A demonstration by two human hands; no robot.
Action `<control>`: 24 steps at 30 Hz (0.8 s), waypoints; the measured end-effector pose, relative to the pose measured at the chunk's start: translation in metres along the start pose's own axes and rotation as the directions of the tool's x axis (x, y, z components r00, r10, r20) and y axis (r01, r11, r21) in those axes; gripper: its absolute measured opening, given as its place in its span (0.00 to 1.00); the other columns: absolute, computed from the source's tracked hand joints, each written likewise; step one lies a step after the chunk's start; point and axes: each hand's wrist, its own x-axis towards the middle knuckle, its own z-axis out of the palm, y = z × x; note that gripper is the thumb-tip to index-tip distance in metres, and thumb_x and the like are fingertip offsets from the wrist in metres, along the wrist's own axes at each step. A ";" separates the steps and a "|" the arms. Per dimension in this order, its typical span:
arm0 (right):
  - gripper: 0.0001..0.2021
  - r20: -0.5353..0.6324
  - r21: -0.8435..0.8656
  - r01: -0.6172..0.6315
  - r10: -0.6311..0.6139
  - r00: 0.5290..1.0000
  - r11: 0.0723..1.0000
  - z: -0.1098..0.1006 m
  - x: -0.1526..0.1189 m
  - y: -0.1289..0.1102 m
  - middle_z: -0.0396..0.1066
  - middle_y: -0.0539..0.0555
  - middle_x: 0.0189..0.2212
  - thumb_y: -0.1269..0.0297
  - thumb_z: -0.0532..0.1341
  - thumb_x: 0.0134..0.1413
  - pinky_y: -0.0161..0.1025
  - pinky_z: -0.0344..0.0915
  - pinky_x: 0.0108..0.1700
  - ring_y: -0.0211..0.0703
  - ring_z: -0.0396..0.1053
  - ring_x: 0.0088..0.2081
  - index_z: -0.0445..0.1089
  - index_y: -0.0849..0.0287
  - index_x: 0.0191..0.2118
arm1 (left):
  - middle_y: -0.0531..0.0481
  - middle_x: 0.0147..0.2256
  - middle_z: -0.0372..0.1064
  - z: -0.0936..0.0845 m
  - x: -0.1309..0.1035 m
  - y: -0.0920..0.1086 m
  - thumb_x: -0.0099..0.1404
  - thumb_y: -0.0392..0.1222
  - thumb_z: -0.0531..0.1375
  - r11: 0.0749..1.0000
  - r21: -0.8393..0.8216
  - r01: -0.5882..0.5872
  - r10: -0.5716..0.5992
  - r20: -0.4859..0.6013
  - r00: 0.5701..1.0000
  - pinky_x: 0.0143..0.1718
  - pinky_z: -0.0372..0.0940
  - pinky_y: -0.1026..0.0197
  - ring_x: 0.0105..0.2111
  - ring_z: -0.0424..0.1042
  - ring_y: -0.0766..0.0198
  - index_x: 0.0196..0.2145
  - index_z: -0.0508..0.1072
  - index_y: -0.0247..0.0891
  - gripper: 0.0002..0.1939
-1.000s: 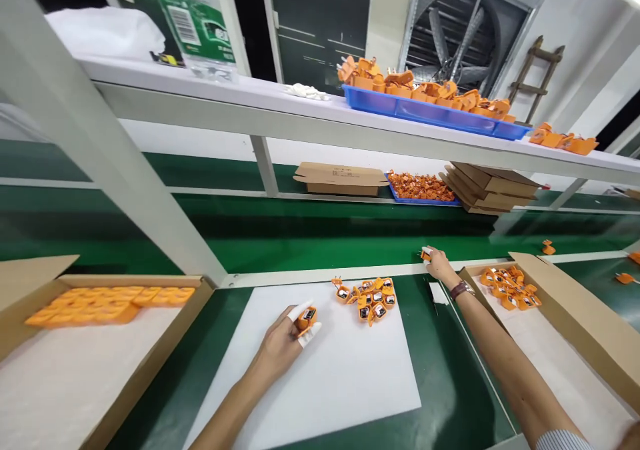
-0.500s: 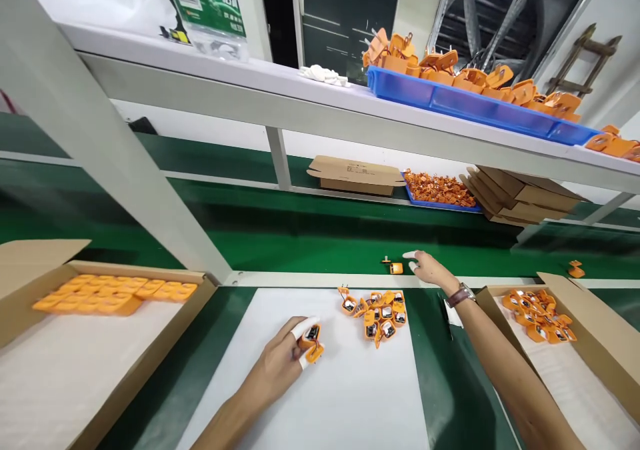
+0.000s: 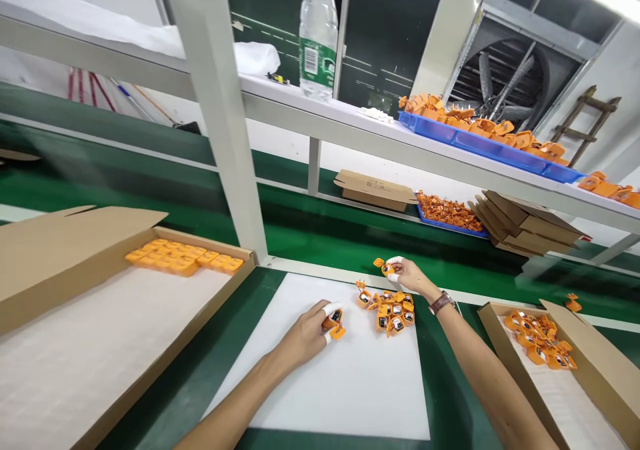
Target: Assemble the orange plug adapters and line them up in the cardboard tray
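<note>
Over the white sheet (image 3: 340, 383), my left hand (image 3: 313, 330) grips an orange part (image 3: 338, 332) with a dark inside between thumb and fingers. White covers wrap some fingertips of both hands. My right hand (image 3: 407, 275), with a watch on its wrist, pinches another orange part (image 3: 387, 269) above the green surface, just beyond the pale rail. A cluster of orange parts (image 3: 396, 312) with wires lies on the sheet's far right corner, between and below my hands.
At the left, an open carton (image 3: 200, 327) holds rows of orange parts. Another carton (image 3: 520, 370) with orange parts stands right. A frame post (image 3: 227, 117) rises left of centre, supporting a shelf with a bottle (image 3: 319, 43) and a blue tray (image 3: 480, 145).
My right hand has closed on the orange part beyond the rail. My left hand still holds its part. The whole view has shifted, showing more of the left carton and the bottle.
</note>
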 end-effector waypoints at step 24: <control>0.14 0.259 -0.024 0.037 -0.030 0.965 0.999 0.007 -0.007 -0.044 0.80 0.54 0.34 0.54 0.66 0.54 0.41 0.71 0.41 0.49 0.76 0.37 0.79 0.62 0.36 | 0.52 0.35 0.65 0.001 0.004 0.001 0.54 0.22 0.54 0.998 0.069 0.002 -0.002 0.009 1.000 0.33 0.62 0.64 0.29 0.65 0.65 0.52 0.71 0.42 0.29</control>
